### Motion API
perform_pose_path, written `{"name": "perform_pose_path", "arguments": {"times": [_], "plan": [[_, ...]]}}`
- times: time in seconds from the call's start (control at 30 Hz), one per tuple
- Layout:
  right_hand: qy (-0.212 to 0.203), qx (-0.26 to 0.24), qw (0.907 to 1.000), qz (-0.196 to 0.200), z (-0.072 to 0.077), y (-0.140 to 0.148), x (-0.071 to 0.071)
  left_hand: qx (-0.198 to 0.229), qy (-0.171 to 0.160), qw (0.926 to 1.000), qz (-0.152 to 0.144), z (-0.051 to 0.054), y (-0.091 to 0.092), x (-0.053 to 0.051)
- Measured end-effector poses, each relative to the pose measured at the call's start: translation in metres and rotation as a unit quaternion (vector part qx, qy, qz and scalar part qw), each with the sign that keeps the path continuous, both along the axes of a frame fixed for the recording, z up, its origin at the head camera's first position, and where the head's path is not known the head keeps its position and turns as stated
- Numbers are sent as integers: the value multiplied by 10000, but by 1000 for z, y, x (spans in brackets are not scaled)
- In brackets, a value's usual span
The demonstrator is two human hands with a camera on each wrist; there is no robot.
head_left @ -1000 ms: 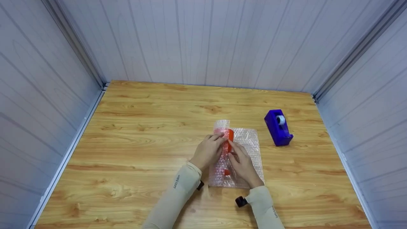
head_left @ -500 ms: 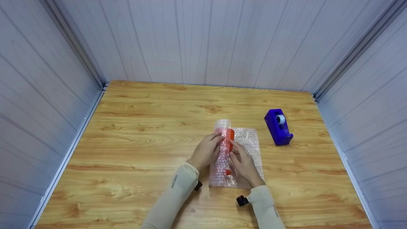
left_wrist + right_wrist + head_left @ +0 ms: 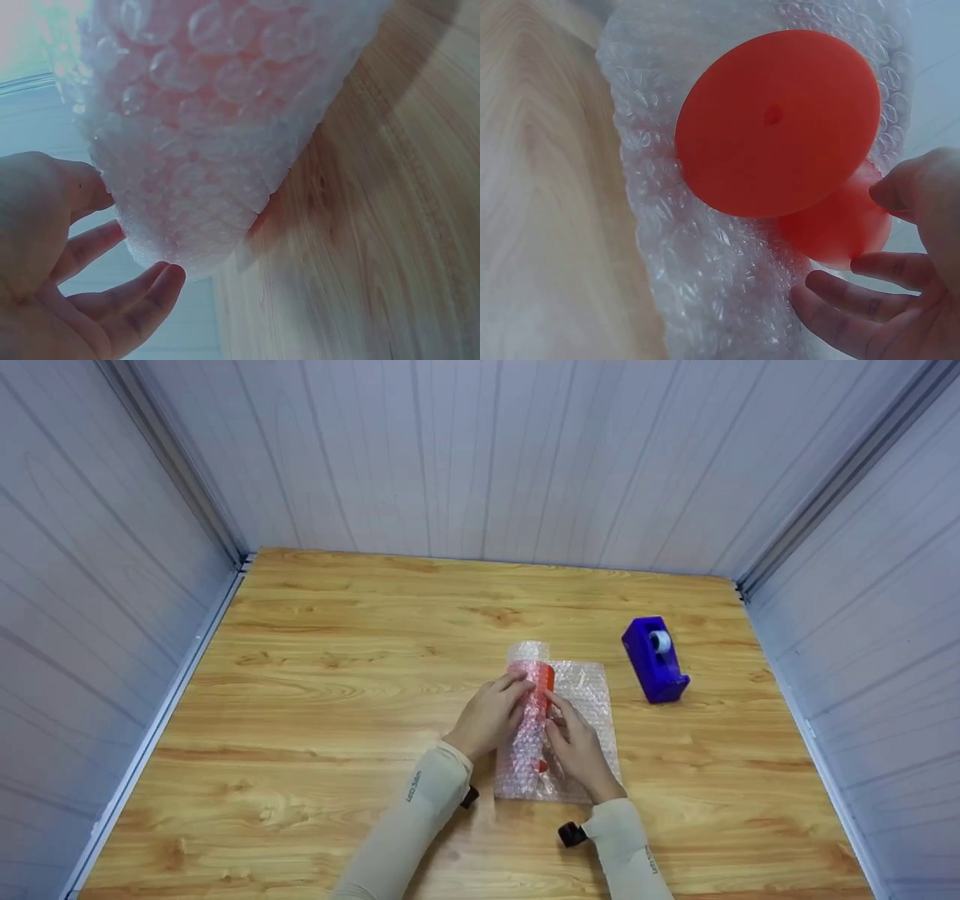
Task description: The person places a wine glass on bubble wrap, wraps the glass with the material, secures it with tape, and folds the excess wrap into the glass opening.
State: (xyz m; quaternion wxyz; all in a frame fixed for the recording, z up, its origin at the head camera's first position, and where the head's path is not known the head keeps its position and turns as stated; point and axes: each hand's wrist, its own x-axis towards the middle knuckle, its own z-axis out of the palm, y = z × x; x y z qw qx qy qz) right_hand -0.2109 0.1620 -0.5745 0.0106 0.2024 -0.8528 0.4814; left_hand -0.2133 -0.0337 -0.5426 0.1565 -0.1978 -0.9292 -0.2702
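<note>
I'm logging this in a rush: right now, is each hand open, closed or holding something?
Left hand: holding the bubble wrap, fingers curved round it.
Right hand: holding the red object between thumb and fingers.

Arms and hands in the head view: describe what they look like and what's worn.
The left sleeve and right sleeve are pale cream and close-fitting, each with small dark lettering. A small black device shows at the left wrist, another black device at the right. The left hand and right hand are bare, without gloves.
</note>
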Motion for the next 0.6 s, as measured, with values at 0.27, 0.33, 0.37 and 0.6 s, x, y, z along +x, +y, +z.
{"name": "perform_pose_path", "arguments": {"times": [0.27,0.33,0.37,0.6], "plan": [[434,41,9990,-44,0,2,0,-195,-166,9997,-13,4,2,1],[507,15,9987,-9,-1,2,0,-274,-158,9995,7,4,3,2],[531,5,9986,6,-1,3,0,-310,-159,9994,19,4,3,2],[409,-73,9991,-3,-1,5,0,-500,-263,9984,87,6,8,2]]}}
